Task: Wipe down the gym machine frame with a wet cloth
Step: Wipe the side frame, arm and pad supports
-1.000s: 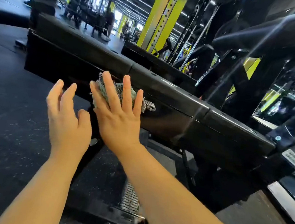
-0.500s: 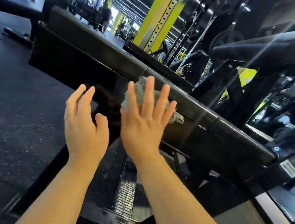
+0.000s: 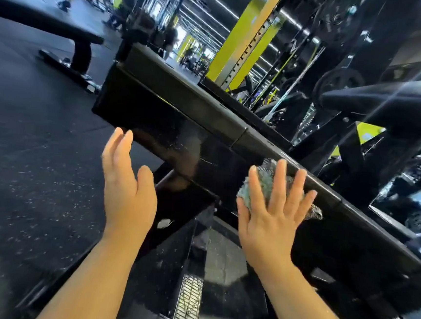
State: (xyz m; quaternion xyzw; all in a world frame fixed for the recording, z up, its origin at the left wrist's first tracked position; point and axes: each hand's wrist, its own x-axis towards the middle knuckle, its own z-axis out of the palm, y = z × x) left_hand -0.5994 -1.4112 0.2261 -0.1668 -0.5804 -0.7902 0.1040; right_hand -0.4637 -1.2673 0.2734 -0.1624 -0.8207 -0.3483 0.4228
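A thick black frame beam [image 3: 172,120] of the gym machine runs from upper left down to the right across the view. With straight, spread fingers, my right hand [image 3: 272,215] presses a grey-green cloth [image 3: 266,180] flat against the beam's near face, right of its seam. The cloth bulges out above and to the right of my fingers. My left hand [image 3: 125,185] is raised with straight fingers just below the beam's lower edge and holds nothing; I cannot tell whether it touches the beam.
Below the beam are a black base frame and a ribbed metal foot plate [image 3: 188,302]. Dark speckled rubber floor [image 3: 30,169] spreads to the left, with a black bench [image 3: 62,32] beyond. Yellow rack uprights [image 3: 242,40], weight plates and a padded arm [image 3: 388,98] stand behind.
My right hand has slid the cloth rightward along the beam, past the seam. My left hand has stayed low and open, now farther from the right hand.
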